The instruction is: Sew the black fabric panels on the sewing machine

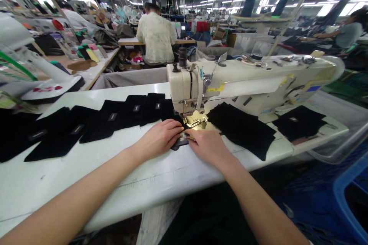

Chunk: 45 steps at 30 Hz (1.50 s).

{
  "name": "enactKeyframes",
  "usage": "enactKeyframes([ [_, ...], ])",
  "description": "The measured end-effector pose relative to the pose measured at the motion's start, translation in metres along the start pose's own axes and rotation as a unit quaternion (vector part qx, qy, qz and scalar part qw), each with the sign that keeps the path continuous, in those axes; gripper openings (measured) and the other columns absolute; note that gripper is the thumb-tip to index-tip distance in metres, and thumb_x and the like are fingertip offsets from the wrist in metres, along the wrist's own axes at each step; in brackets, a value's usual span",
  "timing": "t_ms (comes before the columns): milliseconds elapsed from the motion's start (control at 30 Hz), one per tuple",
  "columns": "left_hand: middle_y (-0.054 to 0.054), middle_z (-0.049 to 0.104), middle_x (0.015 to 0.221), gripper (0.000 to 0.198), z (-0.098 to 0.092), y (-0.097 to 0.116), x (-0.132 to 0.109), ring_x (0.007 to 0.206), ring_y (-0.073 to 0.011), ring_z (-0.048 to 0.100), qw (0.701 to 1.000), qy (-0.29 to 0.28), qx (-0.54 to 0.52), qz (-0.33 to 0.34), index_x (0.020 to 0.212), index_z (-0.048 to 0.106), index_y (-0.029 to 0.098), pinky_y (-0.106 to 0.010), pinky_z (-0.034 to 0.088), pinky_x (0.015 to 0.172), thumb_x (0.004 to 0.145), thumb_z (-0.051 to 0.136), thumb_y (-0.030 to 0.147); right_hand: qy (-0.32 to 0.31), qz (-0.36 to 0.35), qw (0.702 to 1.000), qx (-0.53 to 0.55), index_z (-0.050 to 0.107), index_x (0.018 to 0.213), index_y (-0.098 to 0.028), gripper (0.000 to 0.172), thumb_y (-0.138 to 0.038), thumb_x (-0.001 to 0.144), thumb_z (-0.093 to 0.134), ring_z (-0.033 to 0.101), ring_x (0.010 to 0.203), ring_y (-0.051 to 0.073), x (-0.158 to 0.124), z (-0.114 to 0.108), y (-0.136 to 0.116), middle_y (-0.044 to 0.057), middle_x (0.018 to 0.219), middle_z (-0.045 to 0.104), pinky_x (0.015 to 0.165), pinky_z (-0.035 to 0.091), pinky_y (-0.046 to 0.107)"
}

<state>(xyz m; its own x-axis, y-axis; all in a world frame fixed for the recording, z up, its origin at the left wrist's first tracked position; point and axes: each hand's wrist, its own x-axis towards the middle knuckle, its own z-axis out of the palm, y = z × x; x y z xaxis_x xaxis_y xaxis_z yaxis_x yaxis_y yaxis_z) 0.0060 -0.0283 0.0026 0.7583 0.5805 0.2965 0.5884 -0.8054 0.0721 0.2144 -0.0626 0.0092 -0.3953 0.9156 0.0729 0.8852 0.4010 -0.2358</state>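
A cream sewing machine [244, 80] stands on a white table [161, 176]. Both my hands rest at its needle area. My left hand [161, 138] lies flat, fingers pressed together on a small black fabric piece [178, 144] just before the presser foot [195, 122]. My right hand [207, 146] presses the same piece from the right, fingertips pinched at its edge. Most of the piece is hidden under my hands.
A chain of black fabric pieces with small labels [86, 128] trails left across the table. More black pieces [244, 128] lie right of the needle, and another stack [299, 122] further right. A person in a pale top [156, 36] sits ahead. A blue bin [350, 199] stands lower right.
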Motion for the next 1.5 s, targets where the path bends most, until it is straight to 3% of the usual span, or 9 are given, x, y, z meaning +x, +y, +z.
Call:
enactKeyframes([
  [433,-0.012,0.065,0.118,0.032,0.002,-0.016,0.011,0.110,-0.0234,0.060,0.999,-0.004,-0.005,-0.037,0.115,0.068,0.012,-0.040,0.053,0.097,0.100,0.042,0.022,-0.005,-0.001,1.000,0.024,0.064,0.128,-0.024,0.033,-0.024,0.098,0.049,0.070,0.093,0.023,-0.014,0.004,0.001,0.006,0.112,0.073,0.079,0.048,0.031],
  [667,-0.012,0.065,0.117,0.033,0.004,-0.017,0.010,0.107,-0.0218,0.061,0.999,0.007,-0.006,-0.031,0.117,0.067,0.013,-0.038,0.053,0.096,0.100,0.039,0.021,0.012,0.002,1.000,0.024,0.065,0.125,-0.025,0.032,-0.022,0.097,0.050,0.069,0.089,0.020,-0.019,0.010,0.001,0.004,0.104,0.073,0.073,0.047,0.028],
  [1067,-0.010,0.067,0.112,0.029,0.010,-0.015,0.003,0.103,-0.0210,0.060,0.999,0.025,0.000,-0.045,0.111,0.069,0.014,-0.035,0.051,0.092,0.099,0.043,0.018,0.093,-0.014,0.995,-0.019,0.068,0.119,-0.024,0.031,-0.021,0.095,0.048,0.071,0.082,0.019,-0.022,0.033,0.004,0.005,0.104,0.075,0.065,0.049,0.026],
  [1300,-0.011,0.067,0.116,0.028,0.017,-0.008,-0.004,0.104,-0.0218,0.061,0.997,0.022,0.017,-0.078,0.114,0.068,0.014,-0.033,0.051,0.090,0.095,0.048,0.017,0.140,-0.010,0.990,-0.010,0.071,0.112,-0.028,0.038,-0.033,0.095,0.038,0.073,0.074,0.023,-0.026,0.053,0.014,0.004,0.107,0.076,0.060,0.055,0.032],
  [1500,-0.015,0.061,0.132,0.034,0.027,-0.008,-0.010,0.120,-0.0249,0.058,0.992,0.046,0.031,-0.111,0.123,0.062,0.008,-0.037,0.049,0.102,0.097,0.047,0.025,0.134,-0.002,0.991,0.025,0.073,0.107,-0.033,0.039,-0.045,0.090,0.040,0.073,0.070,0.027,-0.021,0.065,0.031,0.005,0.094,0.078,0.058,0.057,0.035],
])
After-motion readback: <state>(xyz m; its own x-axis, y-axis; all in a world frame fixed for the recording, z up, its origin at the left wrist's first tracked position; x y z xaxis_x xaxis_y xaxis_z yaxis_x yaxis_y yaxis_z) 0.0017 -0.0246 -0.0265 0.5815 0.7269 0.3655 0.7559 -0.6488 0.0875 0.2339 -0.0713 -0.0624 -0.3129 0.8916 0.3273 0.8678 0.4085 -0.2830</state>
